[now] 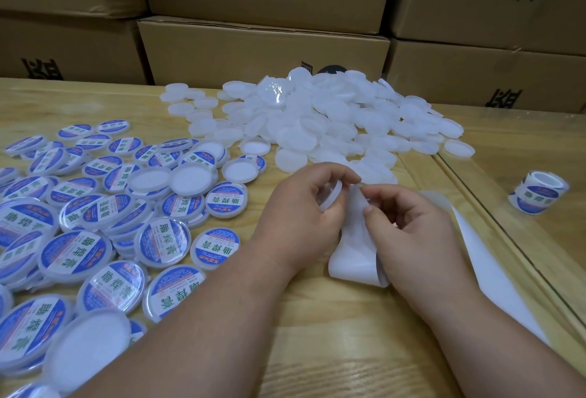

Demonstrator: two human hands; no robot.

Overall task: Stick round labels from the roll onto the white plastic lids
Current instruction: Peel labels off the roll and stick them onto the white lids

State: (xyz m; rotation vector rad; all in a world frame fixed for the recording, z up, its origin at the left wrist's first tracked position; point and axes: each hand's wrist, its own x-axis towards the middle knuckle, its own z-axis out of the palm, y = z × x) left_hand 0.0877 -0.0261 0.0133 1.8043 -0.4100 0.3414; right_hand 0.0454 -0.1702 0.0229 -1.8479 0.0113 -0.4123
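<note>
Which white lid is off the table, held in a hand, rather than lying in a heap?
The lid gripped edge-on in the left hand, beside the right hand. Every other one lies in the unlabelled pile or among the labelled lids.

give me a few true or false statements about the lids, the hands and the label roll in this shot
1. The left hand holds a white lid. True.
2. The labelled lids lie to the person's right. False: they are spread on the left side of the table.
3. The label roll stands on the table, apart from both hands. True.
4. The right hand rests flat and empty on the table. False: its fingers pinch the white backing strip.
5. The pile of plain lids sits beyond the hands, in front of cardboard boxes. True.
</note>
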